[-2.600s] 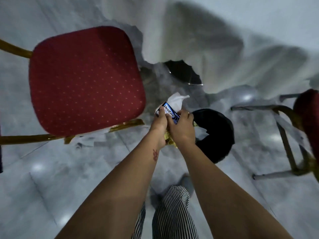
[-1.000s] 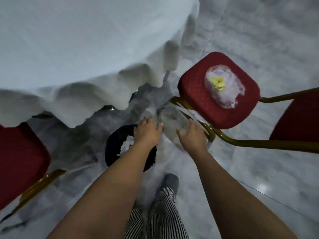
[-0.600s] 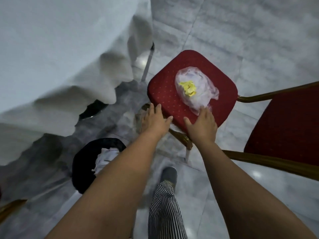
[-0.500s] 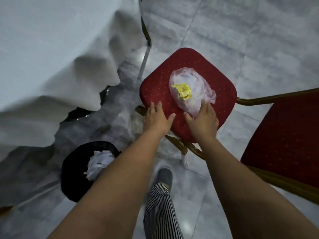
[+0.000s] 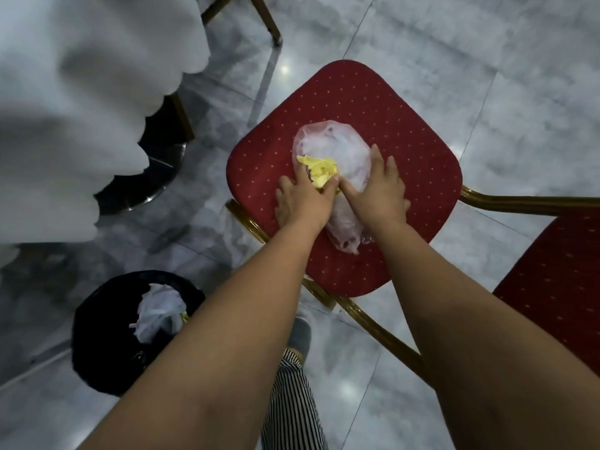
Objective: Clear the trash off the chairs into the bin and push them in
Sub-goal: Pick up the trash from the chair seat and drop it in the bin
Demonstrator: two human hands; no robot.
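Observation:
A red dotted chair seat (image 5: pixel 399 125) with a gold frame fills the middle. On it lies a crumpled clear plastic bag (image 5: pixel 331 147) with a yellow paper wad (image 5: pixel 319 168) at its left side. My left hand (image 5: pixel 302 203) has reached the wad, which sits pinched between thumb and forefinger. My right hand (image 5: pixel 380 190) lies flat on the bag's right half, fingers straight and spread. The black bin (image 5: pixel 97 352) stands on the floor at lower left, holding white crumpled trash (image 5: pixel 156 313).
A white tablecloth (image 5: pixel 65 108) hangs at the left over a chrome table base (image 5: pixel 156 190). A second red chair seat (image 5: pixel 558 287) juts in at the right edge. Gold chair legs (image 5: pixel 266 21) show at the top. My shoe (image 5: pixel 300 336) stands between bin and chair.
Both hands dropped earlier trash into the bin, then swung right to this chair. From its near edge they moved up onto the bag, and the left hand closed on the yellow wad.

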